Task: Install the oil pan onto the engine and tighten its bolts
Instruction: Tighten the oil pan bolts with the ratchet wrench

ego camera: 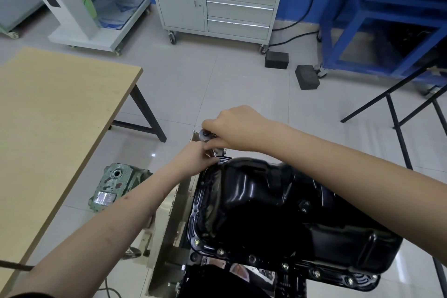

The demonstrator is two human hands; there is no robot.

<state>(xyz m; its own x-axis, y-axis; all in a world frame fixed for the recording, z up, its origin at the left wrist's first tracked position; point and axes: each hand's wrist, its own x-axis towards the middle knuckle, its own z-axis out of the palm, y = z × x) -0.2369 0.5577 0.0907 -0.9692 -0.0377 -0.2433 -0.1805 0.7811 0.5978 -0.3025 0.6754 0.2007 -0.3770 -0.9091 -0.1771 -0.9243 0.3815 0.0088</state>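
1. Wooden and pale, the table [48,116] stands on the left, flat and smooth, on dark metal legs.
2. Next comes a green metal block [116,186] on the floor, rough and chipped, just beside the table's right edge.
3. The left hand [193,156] reaches to the far left corner of the oil pan [278,203]. Its fingers are bunched at a small silver part there. I cannot tell if they pinch it.
4. The right hand [232,128] is just above, fingers curled round a small shiny tool [205,135]. I think both hands meet there to turn a bolt in that corner.
5. The oil pan is black, shiny and bumpy. It sits upside down on the engine [174,210], so its flat rim is easy to reach.
6. Small round bolts [285,266] line the near edge of the rim. They look already in place.
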